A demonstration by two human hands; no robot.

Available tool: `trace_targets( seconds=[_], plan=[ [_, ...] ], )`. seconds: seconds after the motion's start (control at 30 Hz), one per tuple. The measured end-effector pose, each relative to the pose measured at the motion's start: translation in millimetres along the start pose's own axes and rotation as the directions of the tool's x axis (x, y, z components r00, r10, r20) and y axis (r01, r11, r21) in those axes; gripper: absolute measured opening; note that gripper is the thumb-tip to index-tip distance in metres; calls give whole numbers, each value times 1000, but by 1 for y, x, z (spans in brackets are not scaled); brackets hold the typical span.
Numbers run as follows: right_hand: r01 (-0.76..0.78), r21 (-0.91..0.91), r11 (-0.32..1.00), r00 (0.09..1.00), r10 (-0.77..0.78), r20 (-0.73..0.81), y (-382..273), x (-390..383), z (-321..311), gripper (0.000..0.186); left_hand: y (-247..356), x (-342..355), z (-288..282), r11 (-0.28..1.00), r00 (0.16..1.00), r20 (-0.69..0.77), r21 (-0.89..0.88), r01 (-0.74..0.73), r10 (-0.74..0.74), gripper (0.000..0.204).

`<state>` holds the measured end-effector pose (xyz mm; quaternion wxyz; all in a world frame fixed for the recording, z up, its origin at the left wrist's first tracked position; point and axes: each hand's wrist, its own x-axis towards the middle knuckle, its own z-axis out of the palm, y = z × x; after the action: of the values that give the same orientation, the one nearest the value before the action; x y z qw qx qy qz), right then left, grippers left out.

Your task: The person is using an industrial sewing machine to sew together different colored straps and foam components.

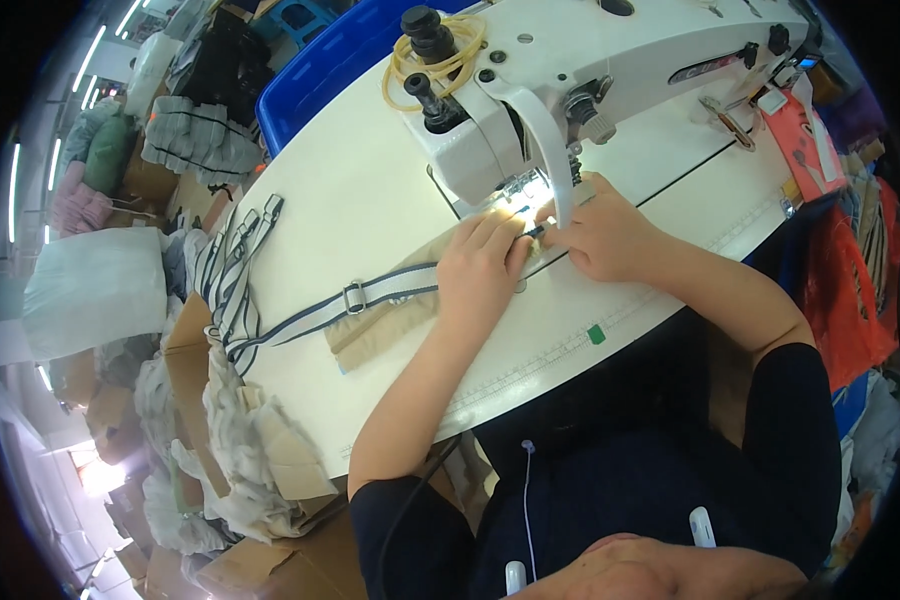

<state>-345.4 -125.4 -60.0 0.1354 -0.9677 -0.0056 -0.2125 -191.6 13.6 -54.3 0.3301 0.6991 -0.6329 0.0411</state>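
Your left hand point(482, 268) lies flat, fingers together, pressing the tan fabric piece point(390, 325) and the grey striped strap point(310, 318) onto the white table point(350, 200). Your right hand point(600, 238) pinches the strap's end just before the presser foot point(532, 190) of the sewing machine point(570, 70), under the lit needle area. Strap tail with metal slider point(354, 297) trails left to the table edge, over a heap of straps point(225, 270). Risk: fingertips sit close to the needle; a snagged tail could skew the seam.

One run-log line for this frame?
left hand: flat on beige fabric | right hand: pinching fabric by presser foot | striped strap: trailing left
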Motion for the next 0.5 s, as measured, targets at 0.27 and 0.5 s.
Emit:
trace_targets(
  seconds=[0.27,0.5],
  plan=[
    [-70,43,997,996,72,-49,9,2,10,22,-14,9,7,996,1000,-20,89,-6,8,21],
    [-77,24,997,997,77,-14,12,7,11,27,-19,11,6,992,999,-20,117,38,-36,19]
  ],
)
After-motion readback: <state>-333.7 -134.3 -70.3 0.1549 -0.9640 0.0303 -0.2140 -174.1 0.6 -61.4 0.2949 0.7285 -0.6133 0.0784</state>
